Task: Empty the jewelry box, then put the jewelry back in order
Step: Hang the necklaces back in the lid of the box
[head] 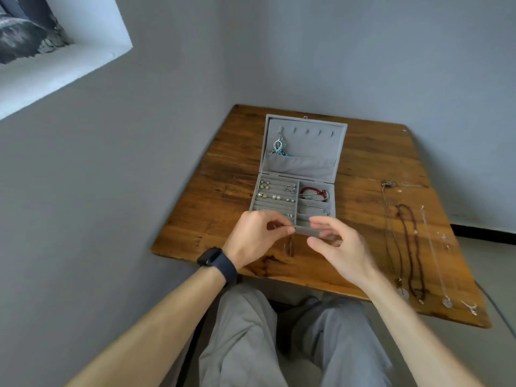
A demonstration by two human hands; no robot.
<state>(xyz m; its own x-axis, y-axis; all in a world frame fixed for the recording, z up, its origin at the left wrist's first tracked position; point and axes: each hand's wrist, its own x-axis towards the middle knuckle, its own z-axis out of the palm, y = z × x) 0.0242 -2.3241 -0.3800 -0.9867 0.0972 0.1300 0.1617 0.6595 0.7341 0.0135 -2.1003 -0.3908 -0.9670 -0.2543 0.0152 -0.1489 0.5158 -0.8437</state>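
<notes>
The grey jewelry box [303,163] stands open on the wooden table [363,152]. A turquoise pendant [278,148] hangs from the leftmost hook in its lid. Pearl earrings [268,195] sit in the left rolls, while a red bracelet [312,191] and a silver bracelet [314,210] lie in the right compartments. Over the box's front edge, my left hand [257,236] pinches a small thin piece of jewelry [290,244]; a blurred reddish strand hangs below the fingers. My right hand [337,247] hovers just to the right, fingers relaxed and spread, holding nothing.
Several necklaces lie stretched out on the right side of the table, among them a dark red beaded one [410,247] and a thin silver chain [432,252]. Walls close the table in at the back and left. My knees are under its front edge.
</notes>
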